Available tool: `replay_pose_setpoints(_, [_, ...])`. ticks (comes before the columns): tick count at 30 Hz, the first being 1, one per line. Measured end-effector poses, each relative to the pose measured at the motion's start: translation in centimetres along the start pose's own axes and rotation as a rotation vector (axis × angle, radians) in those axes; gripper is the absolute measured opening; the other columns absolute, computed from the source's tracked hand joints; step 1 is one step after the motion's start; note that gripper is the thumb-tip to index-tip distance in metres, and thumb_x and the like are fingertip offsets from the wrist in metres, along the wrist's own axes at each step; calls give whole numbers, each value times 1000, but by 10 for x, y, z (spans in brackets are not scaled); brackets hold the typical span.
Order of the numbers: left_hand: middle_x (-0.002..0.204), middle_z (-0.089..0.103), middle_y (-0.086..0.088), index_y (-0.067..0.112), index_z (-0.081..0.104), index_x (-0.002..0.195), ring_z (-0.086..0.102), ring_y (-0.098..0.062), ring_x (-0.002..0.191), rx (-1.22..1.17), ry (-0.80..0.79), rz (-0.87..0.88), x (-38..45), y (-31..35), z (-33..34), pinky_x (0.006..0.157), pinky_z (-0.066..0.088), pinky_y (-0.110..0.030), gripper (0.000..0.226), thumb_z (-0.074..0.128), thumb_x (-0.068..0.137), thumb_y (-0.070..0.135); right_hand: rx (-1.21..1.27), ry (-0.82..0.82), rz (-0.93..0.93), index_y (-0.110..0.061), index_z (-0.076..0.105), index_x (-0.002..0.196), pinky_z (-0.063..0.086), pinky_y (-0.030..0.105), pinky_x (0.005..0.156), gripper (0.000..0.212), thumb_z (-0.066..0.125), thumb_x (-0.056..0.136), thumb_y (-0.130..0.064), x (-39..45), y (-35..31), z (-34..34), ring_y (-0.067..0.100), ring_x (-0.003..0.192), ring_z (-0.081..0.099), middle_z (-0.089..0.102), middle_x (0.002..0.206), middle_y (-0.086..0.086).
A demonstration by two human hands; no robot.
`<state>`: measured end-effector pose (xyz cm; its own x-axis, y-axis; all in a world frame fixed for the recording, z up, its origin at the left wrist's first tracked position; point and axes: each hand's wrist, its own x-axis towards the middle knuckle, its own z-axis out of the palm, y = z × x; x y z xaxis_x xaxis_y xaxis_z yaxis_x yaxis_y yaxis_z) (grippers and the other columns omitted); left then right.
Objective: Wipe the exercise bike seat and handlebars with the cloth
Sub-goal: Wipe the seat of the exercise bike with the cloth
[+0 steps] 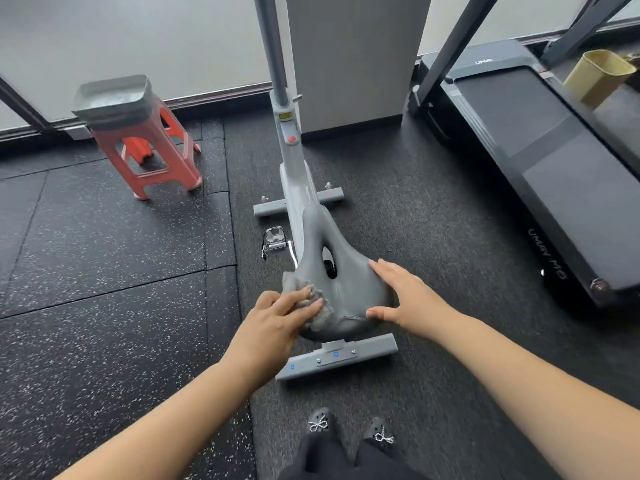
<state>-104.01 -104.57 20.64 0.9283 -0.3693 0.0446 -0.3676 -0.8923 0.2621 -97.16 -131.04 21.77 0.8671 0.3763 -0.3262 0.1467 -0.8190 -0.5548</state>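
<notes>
The grey exercise bike seat (341, 282) with a slot in its middle sits in the centre of the view, on a grey bike frame (294, 161). My left hand (277, 323) presses a fluffy grey cloth (313, 299) onto the seat's rear left part. My right hand (405, 296) rests flat against the seat's right side, thumb along its rear edge, fingers spread. The handlebars are out of view above the grey post (273, 46).
A red plastic stool (152, 147) with a grey basin (114, 98) on top stands at the left. A black treadmill (540, 161) lies at the right, with a yellow bin (599, 76) behind it. The bike's rear foot bar (337, 360) and a pedal (275, 239) are below the seat. My feet (349, 427) stand behind it.
</notes>
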Motion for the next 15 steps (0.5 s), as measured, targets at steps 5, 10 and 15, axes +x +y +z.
replay_pose_setpoints(5, [128,58,8,31,55,127,50,-20,101,-159,67,-20,18,21,-19,92,43,-32,45,48,85,19,-46,-70,38,-36,14,149,22,45,116,114,82,59,-52,3,7,-7,20,145,17,16,159,-4])
replay_pose_setpoints(10, [137,53,5,41,55,125,52,-23,116,46,-81,240,44,66,9,97,43,-43,52,41,77,26,-75,-53,17,-36,14,149,26,41,114,107,81,65,-36,2,12,-8,19,144,20,20,157,-2])
replay_pose_setpoints(15, [134,54,12,40,57,122,54,-22,108,162,-104,209,16,41,1,94,33,-35,52,38,76,26,-79,-95,47,-37,12,149,25,46,114,117,85,59,-46,-2,12,-11,21,144,18,16,158,-5])
